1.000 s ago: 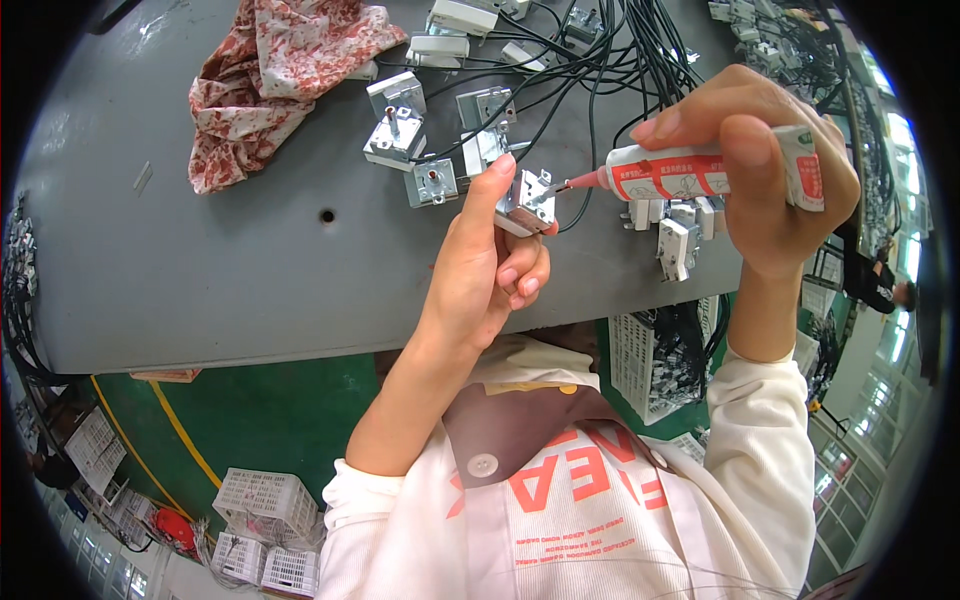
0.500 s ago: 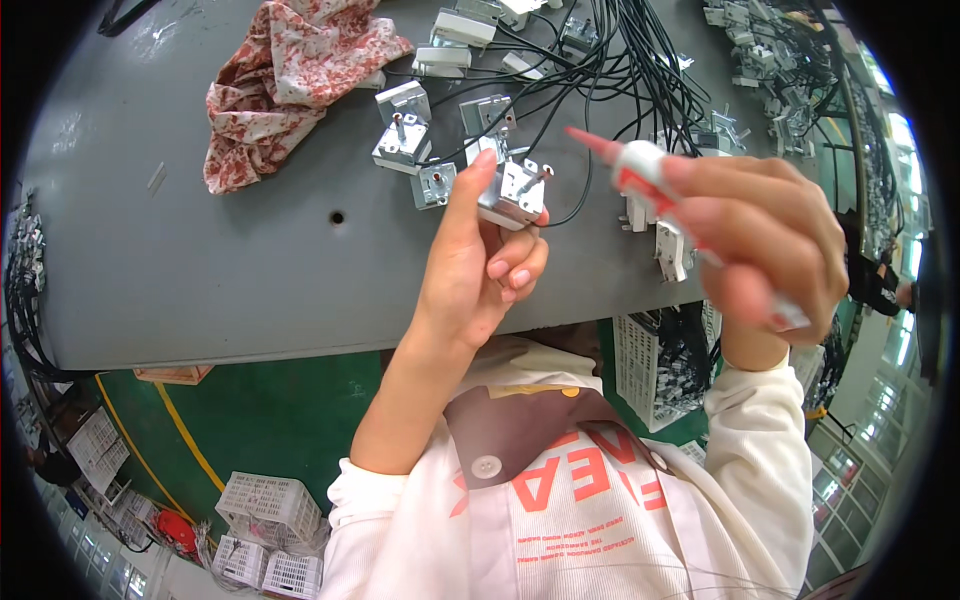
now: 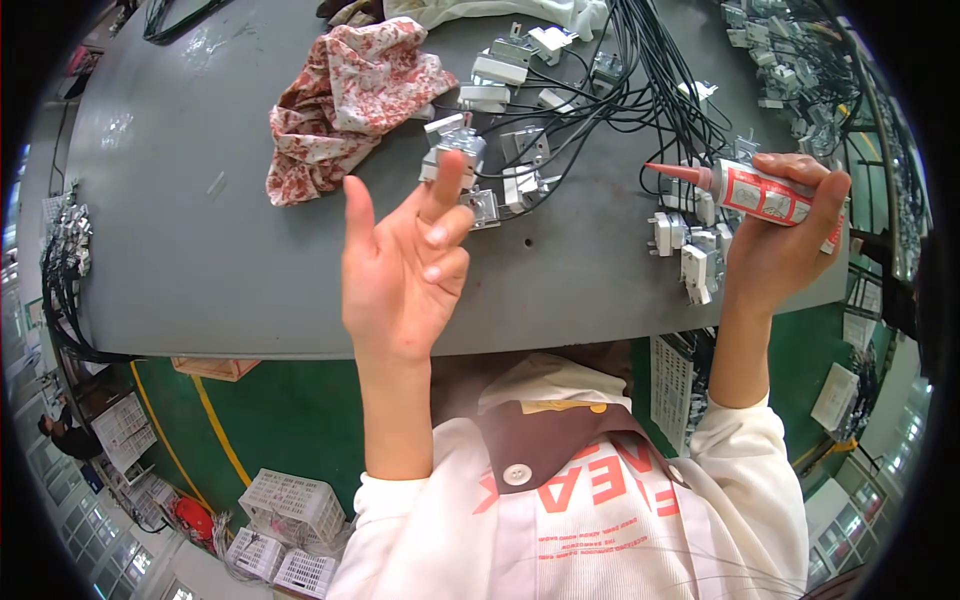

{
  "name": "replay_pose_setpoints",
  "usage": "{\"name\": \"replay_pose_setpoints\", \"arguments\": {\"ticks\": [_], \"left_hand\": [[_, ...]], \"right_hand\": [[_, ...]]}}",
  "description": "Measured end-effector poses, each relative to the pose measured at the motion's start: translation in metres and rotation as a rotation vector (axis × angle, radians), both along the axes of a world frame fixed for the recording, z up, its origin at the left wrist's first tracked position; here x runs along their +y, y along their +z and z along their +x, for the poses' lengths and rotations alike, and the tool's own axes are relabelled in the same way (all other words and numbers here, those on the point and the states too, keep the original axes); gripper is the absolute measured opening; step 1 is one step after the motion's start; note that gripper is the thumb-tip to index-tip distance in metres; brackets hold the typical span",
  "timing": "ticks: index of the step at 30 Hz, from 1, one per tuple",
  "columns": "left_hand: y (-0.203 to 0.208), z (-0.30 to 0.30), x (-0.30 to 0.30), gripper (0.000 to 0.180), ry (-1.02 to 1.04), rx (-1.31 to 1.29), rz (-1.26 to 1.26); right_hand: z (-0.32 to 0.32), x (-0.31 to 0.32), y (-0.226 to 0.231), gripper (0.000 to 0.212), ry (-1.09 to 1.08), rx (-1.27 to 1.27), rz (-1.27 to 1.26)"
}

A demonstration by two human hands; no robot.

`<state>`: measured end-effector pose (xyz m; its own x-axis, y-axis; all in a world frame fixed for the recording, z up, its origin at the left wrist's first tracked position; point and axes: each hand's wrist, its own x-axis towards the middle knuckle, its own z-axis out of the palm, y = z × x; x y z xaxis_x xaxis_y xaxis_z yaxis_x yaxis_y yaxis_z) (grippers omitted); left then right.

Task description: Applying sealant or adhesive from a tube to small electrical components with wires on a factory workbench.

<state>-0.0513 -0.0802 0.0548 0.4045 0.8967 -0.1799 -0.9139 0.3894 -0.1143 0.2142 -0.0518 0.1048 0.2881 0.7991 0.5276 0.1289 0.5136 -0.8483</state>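
In my right hand is a white and red glue tube, its tapered red nozzle pointing left over the table. My left hand holds nothing; its palm is turned up, the thumb stands apart and the index finger reaches toward a white and silver metal-framed part. That finger overlaps the part, and whether they touch I cannot tell. Just right of the fingertips lie another metal bracket part and a white block part with a metal pin, joined to black cables.
A red-and-white patterned cloth lies crumpled on the grey table. More white and metal parts sit below the glue tube, and a heap of them is at the far right. White plastic crates stand on the green floor.
My left hand has let go of the white and metal part, which now lies on the table, and has moved left. The glue tube has moved right, away from the parts.
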Motion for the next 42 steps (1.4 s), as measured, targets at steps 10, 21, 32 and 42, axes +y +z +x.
{"name": "replay_pose_setpoints", "arguments": {"ticks": [10, 21, 32, 42], "left_hand": [[0.017, 0.003, -0.012, 0.036, -0.021, 0.212, -0.262], [0.014, -0.032, 0.024, 0.037, 0.502, 1.848, 0.167], [-0.063, -0.077, 0.099, 0.031, 0.278, 3.068, 0.423], [-0.043, -0.064, 0.033, 0.019, 0.786, 2.405, 0.319]], "right_hand": [[-0.004, -0.004, -0.002, 0.036, -0.008, 0.217, -0.074], [0.009, 0.003, -0.004, 0.033, 0.081, 0.522, -0.206], [-0.003, 0.000, -0.012, 0.033, 0.173, 0.663, -0.285], [-0.011, -0.009, -0.016, 0.035, 0.177, 0.663, -0.315]]}}
